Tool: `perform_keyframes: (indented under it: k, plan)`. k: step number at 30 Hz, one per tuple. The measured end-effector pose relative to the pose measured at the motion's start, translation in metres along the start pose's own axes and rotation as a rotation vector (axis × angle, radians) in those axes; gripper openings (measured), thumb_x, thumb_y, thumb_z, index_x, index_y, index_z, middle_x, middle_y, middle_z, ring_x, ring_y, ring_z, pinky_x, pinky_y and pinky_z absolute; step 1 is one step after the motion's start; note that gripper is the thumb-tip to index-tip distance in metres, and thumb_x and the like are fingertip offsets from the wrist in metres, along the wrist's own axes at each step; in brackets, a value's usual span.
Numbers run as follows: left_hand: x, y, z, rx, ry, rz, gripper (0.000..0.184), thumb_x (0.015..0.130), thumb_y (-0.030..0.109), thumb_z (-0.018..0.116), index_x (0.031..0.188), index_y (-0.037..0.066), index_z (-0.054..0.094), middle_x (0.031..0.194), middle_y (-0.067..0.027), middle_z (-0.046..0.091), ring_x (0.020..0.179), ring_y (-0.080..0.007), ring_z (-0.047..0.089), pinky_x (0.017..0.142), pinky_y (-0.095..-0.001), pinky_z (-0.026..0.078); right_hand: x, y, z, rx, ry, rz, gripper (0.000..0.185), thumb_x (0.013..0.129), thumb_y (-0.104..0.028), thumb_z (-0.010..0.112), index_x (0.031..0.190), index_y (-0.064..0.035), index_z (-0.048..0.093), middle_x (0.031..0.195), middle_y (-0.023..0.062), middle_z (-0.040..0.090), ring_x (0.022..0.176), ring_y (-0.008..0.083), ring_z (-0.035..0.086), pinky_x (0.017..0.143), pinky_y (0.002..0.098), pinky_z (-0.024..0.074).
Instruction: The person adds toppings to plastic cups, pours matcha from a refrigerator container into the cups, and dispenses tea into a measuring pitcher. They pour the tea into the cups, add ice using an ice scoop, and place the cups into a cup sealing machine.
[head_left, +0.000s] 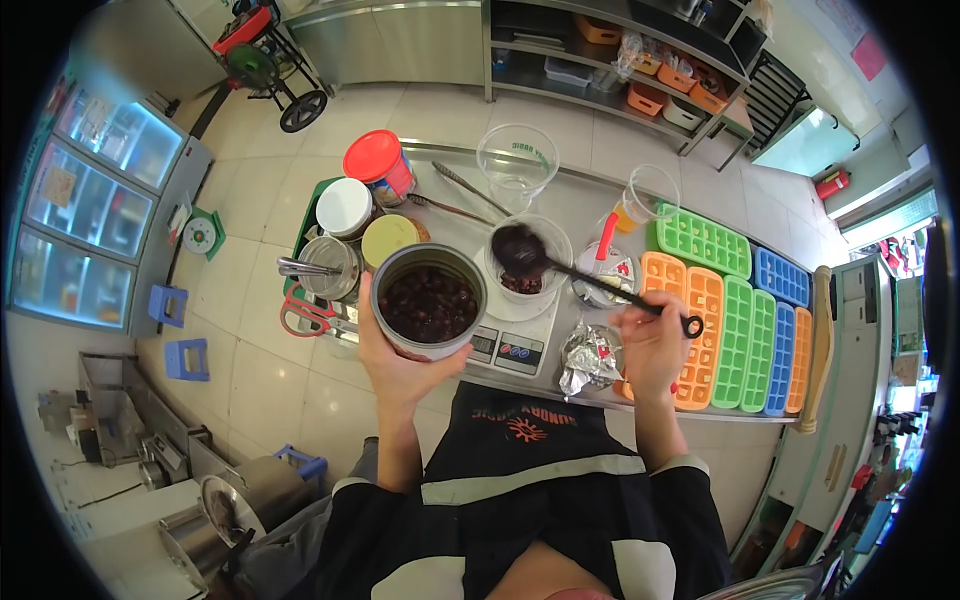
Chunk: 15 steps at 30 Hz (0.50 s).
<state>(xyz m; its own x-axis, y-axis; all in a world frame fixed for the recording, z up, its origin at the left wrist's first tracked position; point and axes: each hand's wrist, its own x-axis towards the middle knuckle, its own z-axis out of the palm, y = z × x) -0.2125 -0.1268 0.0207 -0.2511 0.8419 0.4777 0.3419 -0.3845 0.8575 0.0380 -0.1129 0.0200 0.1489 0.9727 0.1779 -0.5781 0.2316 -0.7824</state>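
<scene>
My left hand (pixel 396 368) is wrapped round an open metal can (pixel 436 350), which is tilted a little toward me. Dark beans in syrup (pixel 430 302) fill much of it. In my right hand (pixel 652 345) is the handle of a black ladle (pixel 610 287). The ladle's dark bowl hangs over a clear plastic cup (pixel 560 252), with some dark beans (pixel 522 285) at the bottom. That cup stands on a digital kitchen scale (pixel 515 355); its readout is too small to read. Crumpled foil (pixel 588 358) lies below the ladle handle.
Left of the can are red-handled scissors (pixel 303 312), a jar with metal utensils (pixel 330 268) and lidded tubs (pixel 345 208). Green, blue and orange ice trays (pixel 700 245) line the right side. Farther back stands a large clear container (pixel 517 165) beside two long utensils (pixel 465 188).
</scene>
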Motion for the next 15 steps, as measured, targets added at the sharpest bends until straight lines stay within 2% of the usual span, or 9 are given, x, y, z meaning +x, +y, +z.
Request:
perform_keyframes:
  k: [2,3,4,6,7,9,12,13,15]
  plan:
    - [-0.004,-0.006,-0.004,0.089,-0.045,0.047,0.103,0.043,0.014,0.079,0.126,-0.005,0.021,0.110,-0.0169,0.048,0.099,-0.0235,0.051,0.085,-0.0324,0.040,-0.004,0.000,0.009,-0.202,-0.279,0.048,0.027,0.088,-0.015,0.038,0.098,0.0078,0.048,0.079,0.0160,0.059,0.069,0.0211,0.059,0.065,0.0293,0.0482]
    - [-0.006,-0.009,-0.005,0.173,-0.086,0.094,0.103,0.043,0.014,0.080,0.125,-0.004,0.021,0.110,-0.0168,0.048,0.099,-0.0236,0.051,0.086,-0.0328,0.040,-0.005,0.005,0.017,-0.288,-0.380,0.106,0.031,0.086,-0.011,0.041,0.112,0.0056,0.043,0.079,0.0152,0.060,0.069,0.0213,0.060,0.065,0.0274,0.0478]
    - [-0.009,-0.013,-0.004,0.169,-0.100,0.104,0.103,0.043,0.014,0.080,0.125,-0.004,0.021,0.110,-0.0168,0.048,0.099,-0.0236,0.051,0.086,-0.0328,0.040,-0.008,0.011,0.028,-0.286,-0.367,0.095,0.031,0.086,-0.011,0.041,0.112,0.0056,0.043,0.079,0.0152,0.060,0.069,0.0213,0.060,0.065,0.0274,0.0478]
    - [-0.017,-0.025,-0.003,0.028,-0.008,0.055,0.105,0.042,0.014,0.080,0.126,-0.004,0.019,0.112,-0.0165,0.046,0.100,-0.0238,0.050,0.087,-0.0339,0.039,-0.013,0.017,0.045,-0.327,-0.541,0.366,0.045,0.081,-0.009,0.049,0.123,0.0009,0.034,0.074,0.0114,0.061,0.068,0.0196,0.060,0.064,0.0264,0.0473]
    - [-0.023,-0.033,-0.005,-0.036,0.005,-0.002,0.109,0.041,0.014,0.080,0.127,-0.002,0.015,0.115,-0.0169,0.042,0.103,-0.0251,0.048,0.087,-0.0355,0.039,-0.011,0.017,0.043,-0.325,-0.530,0.353,0.045,0.081,-0.009,0.049,0.123,0.0009,0.034,0.074,0.0114,0.061,0.068,0.0196,0.060,0.064,0.0264,0.0473]
    - [-0.032,-0.053,-0.007,-0.089,0.050,0.030,0.110,0.041,0.014,0.080,0.127,-0.002,0.013,0.116,-0.0172,0.040,0.104,-0.0259,0.047,0.087,-0.0367,0.039,-0.004,0.014,0.035,-0.735,-0.599,0.271,0.058,0.075,-0.007,0.056,0.127,-0.0049,0.030,0.073,0.0100,0.061,0.066,0.0184,0.060,0.062,0.0261,0.0466]
    - [-0.043,-0.077,-0.008,-0.104,0.102,0.057,0.112,0.041,0.013,0.080,0.128,0.000,0.010,0.119,-0.0182,0.036,0.105,-0.0278,0.045,0.089,-0.0389,0.038,0.013,0.030,0.017,-1.098,-0.517,0.185,0.058,0.072,-0.006,0.057,0.125,-0.0073,0.034,0.071,0.0108,0.060,0.064,0.0194,0.060,0.061,0.0267,0.0459]
    - [-0.046,-0.089,-0.008,-0.071,0.138,0.067,0.113,0.041,0.013,0.080,0.128,0.001,0.009,0.119,-0.0181,0.036,0.106,-0.0277,0.045,0.090,-0.0390,0.038,0.019,0.036,0.010,-1.215,-0.510,0.016,0.041,0.072,-0.004,0.056,0.112,-0.0071,0.046,0.069,0.0112,0.058,0.063,0.0207,0.059,0.059,0.0267,0.0457]
    - [-0.050,-0.110,-0.004,-0.044,0.163,0.089,0.114,0.041,0.013,0.080,0.128,0.001,0.008,0.119,-0.0179,0.035,0.106,-0.0276,0.044,0.091,-0.0391,0.037,0.032,0.045,-0.002,-1.122,-0.466,-0.078,0.033,0.073,-0.004,0.057,0.104,-0.0042,0.047,0.069,0.0097,0.058,0.063,0.0170,0.059,0.059,0.0258,0.0456]
